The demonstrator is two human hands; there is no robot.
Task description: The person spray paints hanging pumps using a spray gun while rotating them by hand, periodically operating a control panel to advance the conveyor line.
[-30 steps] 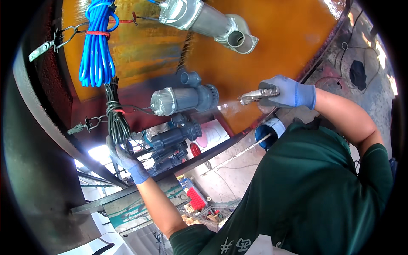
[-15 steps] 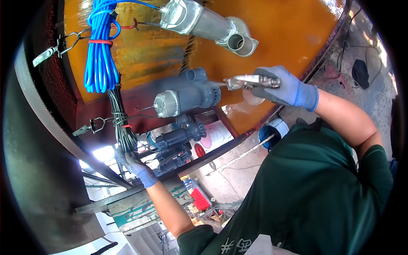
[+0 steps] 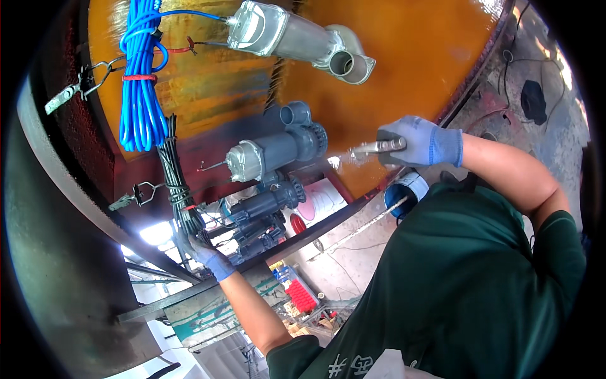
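While right hand (image 3: 413, 142) fingers grip metal tool (image 3: 374, 150), left hand (image 3: 203, 249) clutches black cable bundle (image 3: 178, 183); grey pump (image 3: 271, 150) between.

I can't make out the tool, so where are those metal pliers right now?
In the head view, the metal pliers are right of centre, gripped in the gloved right hand, tips pointing toward the grey pump.
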